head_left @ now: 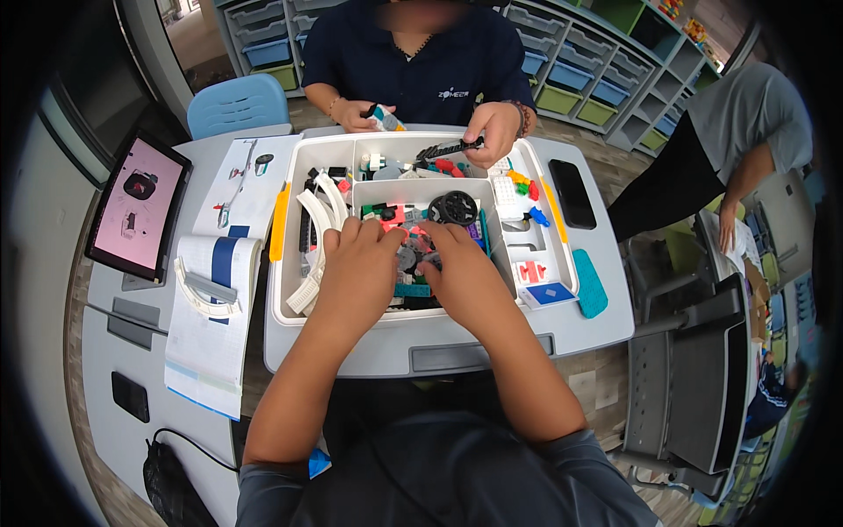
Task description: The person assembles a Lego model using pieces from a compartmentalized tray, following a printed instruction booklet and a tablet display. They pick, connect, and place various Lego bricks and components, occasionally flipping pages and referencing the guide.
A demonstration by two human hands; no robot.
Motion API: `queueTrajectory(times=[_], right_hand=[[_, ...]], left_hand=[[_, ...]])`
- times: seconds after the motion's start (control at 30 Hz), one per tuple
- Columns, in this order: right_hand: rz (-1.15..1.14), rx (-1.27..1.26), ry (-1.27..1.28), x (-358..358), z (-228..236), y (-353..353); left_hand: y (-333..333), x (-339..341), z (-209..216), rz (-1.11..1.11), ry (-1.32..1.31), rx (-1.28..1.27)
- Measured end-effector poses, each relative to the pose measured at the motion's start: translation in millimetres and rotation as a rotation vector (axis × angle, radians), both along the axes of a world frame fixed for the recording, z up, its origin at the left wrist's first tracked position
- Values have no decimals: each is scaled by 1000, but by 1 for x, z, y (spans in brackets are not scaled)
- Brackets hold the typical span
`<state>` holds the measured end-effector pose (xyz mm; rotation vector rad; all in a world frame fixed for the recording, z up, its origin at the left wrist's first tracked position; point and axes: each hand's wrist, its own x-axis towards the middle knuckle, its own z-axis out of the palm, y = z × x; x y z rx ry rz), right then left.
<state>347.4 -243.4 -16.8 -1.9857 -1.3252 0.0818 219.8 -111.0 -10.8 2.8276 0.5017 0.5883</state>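
Both my hands reach into the front compartment of a white sorting tray (281, 290) full of mixed building-set pieces. My left hand (362, 255) rests on the pieces with its fingers slightly apart, beside curved white track pieces (313, 211). Close to its right, my right hand (457, 263) has thumb and fingers spread over grey parts (408, 258). Neither hand visibly grips a piece, though some fingertips are hidden among the parts. A black wheel (453, 208) lies just beyond my right hand. A teal brick (411, 290) shows between my wrists.
Across the table, a person holds a black toothed strip (446, 150) and a white-and-teal piece (385, 118). On the left are a tablet (139, 206), an open booklet (206, 342) and a phone (130, 397). Another phone (572, 195) lies right of the tray. Another person stands at right.
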Motion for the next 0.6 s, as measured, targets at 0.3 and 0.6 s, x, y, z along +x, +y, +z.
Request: queueTrajectory(times=[0.3,0.6], right_hand=[[122,5,163,-3,72,-119],[-317,-84,84,61,66,-170]], left_hand=[[0,-50,30,-61,-121,-117],[-15,-107,-6,194,-352,-427]])
